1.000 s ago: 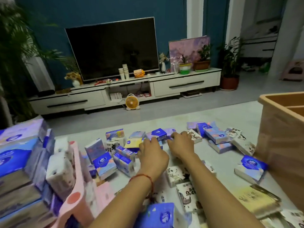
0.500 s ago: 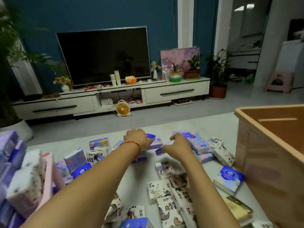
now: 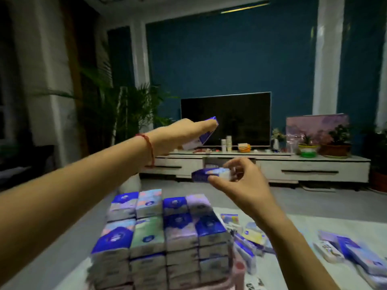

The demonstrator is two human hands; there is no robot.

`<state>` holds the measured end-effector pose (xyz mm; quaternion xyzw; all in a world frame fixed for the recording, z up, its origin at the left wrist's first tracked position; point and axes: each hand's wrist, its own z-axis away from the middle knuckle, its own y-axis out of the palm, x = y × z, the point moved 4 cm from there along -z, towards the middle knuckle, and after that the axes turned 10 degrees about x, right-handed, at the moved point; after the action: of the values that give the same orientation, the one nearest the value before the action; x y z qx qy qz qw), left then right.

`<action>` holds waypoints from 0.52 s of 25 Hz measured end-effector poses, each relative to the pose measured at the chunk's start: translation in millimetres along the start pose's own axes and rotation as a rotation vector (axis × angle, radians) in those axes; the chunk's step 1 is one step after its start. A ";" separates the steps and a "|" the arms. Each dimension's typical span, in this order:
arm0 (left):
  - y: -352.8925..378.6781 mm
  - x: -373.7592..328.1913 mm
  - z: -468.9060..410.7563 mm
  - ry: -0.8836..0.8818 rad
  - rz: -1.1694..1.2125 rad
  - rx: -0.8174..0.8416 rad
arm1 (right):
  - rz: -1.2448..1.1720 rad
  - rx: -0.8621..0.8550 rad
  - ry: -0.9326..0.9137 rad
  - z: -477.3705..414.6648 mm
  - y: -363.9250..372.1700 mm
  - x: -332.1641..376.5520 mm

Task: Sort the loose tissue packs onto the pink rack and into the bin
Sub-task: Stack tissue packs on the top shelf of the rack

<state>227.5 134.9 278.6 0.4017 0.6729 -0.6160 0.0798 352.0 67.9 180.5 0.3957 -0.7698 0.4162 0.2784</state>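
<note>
Both hands are raised above the stacked tissue packs [image 3: 163, 233]. My left hand [image 3: 184, 135], a red string on its wrist, grips a blue tissue pack [image 3: 206, 133] high over the far side of the stack. Lower and to the right, my right hand [image 3: 240, 183] pinches another blue and white tissue pack [image 3: 209, 174] between thumb and fingers. The stack stands in rows, several layers deep, on the pink rack [image 3: 238, 271], of which only a blurred pink edge shows. Loose packs [image 3: 251, 235] lie on the floor right of the stack. The bin is out of view.
More loose packs [image 3: 356, 254] are scattered at the lower right. Beyond stand a white TV cabinet [image 3: 310, 168] with a dark television [image 3: 226, 118], potted plants [image 3: 337, 141] on it, and a tall palm [image 3: 125, 114] at the left.
Both hands have lifted off the floor pile, each now holding a blue pack, and swung left over the stacked rack. The view has turned left and up; the bin has left the frame.
</note>
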 end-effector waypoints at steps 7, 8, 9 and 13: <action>-33.1 150.7 87.6 -0.386 0.187 0.096 | 0.361 0.113 -0.001 2.6 75.7 -3.2; -30.0 158.0 91.5 -0.384 0.212 0.124 | 0.369 0.166 0.016 4.1 80.1 -5.8; -26.6 162.9 91.8 -0.364 0.249 0.161 | 0.387 0.223 0.028 4.8 83.9 -7.9; -22.1 170.1 91.8 -0.369 0.316 0.126 | 0.581 0.323 -0.045 0.6 87.8 -5.8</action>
<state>64.7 130.0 172.1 0.3867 0.5360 -0.6997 0.2714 281.2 99.5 138.9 0.2076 -0.7805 0.5862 0.0646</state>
